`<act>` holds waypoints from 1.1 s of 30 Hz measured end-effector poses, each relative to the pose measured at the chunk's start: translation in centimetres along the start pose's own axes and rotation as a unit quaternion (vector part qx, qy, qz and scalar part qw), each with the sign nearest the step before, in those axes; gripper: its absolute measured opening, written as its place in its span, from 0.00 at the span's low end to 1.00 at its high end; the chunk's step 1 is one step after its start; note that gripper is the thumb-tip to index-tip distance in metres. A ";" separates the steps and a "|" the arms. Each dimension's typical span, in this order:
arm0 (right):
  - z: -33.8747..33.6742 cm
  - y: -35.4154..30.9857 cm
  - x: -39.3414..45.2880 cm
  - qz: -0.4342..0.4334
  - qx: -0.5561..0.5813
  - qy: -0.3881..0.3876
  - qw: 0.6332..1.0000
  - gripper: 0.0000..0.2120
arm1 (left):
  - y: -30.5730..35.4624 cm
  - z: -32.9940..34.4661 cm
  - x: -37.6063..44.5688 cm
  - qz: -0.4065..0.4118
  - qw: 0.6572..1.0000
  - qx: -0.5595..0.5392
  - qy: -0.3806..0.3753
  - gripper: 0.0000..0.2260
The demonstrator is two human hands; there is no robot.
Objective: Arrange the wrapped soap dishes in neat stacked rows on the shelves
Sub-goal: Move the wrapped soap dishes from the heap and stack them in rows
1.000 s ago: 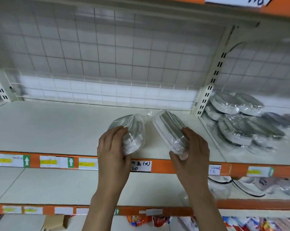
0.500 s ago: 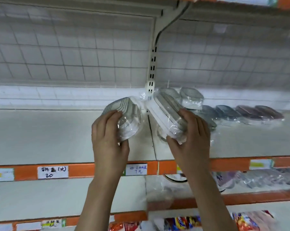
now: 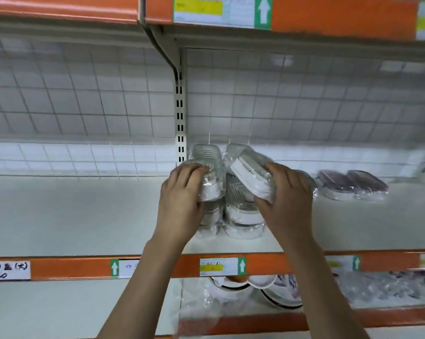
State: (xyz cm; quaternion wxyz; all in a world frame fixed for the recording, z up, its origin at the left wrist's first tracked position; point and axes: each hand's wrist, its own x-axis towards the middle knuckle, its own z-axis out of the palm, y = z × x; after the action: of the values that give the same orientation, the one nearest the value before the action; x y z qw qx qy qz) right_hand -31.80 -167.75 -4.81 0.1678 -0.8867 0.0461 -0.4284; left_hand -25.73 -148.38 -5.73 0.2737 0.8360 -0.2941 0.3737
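Lower-shelf wrapped goods [image 3: 368,288] blur indistinctly (right edge crops them), labels unreadable.

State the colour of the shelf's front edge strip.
Orange front edge strip, clearest in the head view.

Shelf [image 3: 84,216]: white board with an orange front edge; a slotted upright stands at its back edge near the middle.
Front edge labels: handwritten white tag [image 3: 8,270] toward the left end; printed tags with green arrows [image 3: 222,266] near the middle.
Stacks on shelf: two stacks of wrapped soap dishes [image 3: 243,218] side by side, just right of the upright, running from the back edge toward the front edge.
Dark-lidded dishes [image 3: 351,183]: a pair in clear wrap, lying tilted near the back edge, toward the right end, apart from the stacks.
Lower shelf [image 3: 60,309]: white board; blurred wrapped items lie on its right half.
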 end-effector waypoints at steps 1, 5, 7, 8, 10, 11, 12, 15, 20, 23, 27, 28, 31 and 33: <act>0.4 0.2 0.0 -0.002 -0.008 -0.015 1.000 0.32 | -0.1 0.4 -0.1 0.004 1.000 0.014 -0.019 0.35; 1.8 0.8 -1.0 0.022 -0.033 -0.075 0.996 0.36 | -0.9 1.2 -1.4 0.017 0.996 0.048 -0.079 0.29; 2.4 1.1 -1.5 0.017 -0.050 -0.100 0.994 0.37 | -0.9 1.4 -1.9 0.017 0.994 0.046 -0.095 0.26; 2.6 1.2 -1.6 0.016 -0.049 -0.121 0.991 0.38 | -0.9 1.5 -2.0 0.016 0.994 0.043 -0.103 0.27; 2.7 1.2 -2.0 0.013 -0.026 -0.159 0.987 0.37 | -0.9 1.8 -2.1 0.016 0.994 0.040 -0.103 0.27; 2.8 1.2 -2.1 0.010 -0.018 -0.161 0.987 0.35 | -1.0 2.0 -2.0 0.018 0.994 0.037 -0.101 0.26; 2.9 1.2 -2.1 0.006 -0.017 -0.154 0.988 0.33 | -1.1 2.1 -1.8 0.020 0.994 0.033 -0.100 0.25; 3.1 1.3 -1.3 -0.013 -0.038 -0.136 0.990 0.32 | -1.4 2.6 -1.1 0.016 0.994 0.016 -0.106 0.25; 3.5 1.0 0.2 0.004 -0.056 -0.183 0.982 0.31 | -1.7 3.2 -0.3 0.018 0.992 0.007 -0.128 0.26; 3.6 0.1 0.2 0.016 -0.059 -0.159 0.985 0.30 | -1.9 2.8 -0.2 0.017 0.989 0.004 -0.150 0.28; 3.2 -0.5 0.2 0.040 -0.070 -0.185 0.979 0.32 | -2.0 1.5 -0.3 0.003 0.985 0.018 -0.171 0.32; 3.1 -0.9 0.2 0.039 -0.064 -0.173 0.982 0.32 | -2.0 1.0 -0.4 -0.003 0.987 0.017 -0.162 0.32; 3.3 -2.3 0.0 0.029 -0.008 -0.062 0.998 0.26 | -2.3 -1.0 -1.2 -0.043 0.991 0.017 -0.126 0.31; 3.8 -3.8 -0.3 0.023 0.023 -0.018 0.999 0.24 | -3.0 -2.6 -2.2 -0.071 0.992 0.027 -0.104 0.28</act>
State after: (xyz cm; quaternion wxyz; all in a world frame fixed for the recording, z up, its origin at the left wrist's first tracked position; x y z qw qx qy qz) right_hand -29.26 -163.11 -5.88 0.1989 -0.8886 0.0534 -0.4098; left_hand -26.00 -144.00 -6.68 0.2449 0.8963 -0.2508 0.2716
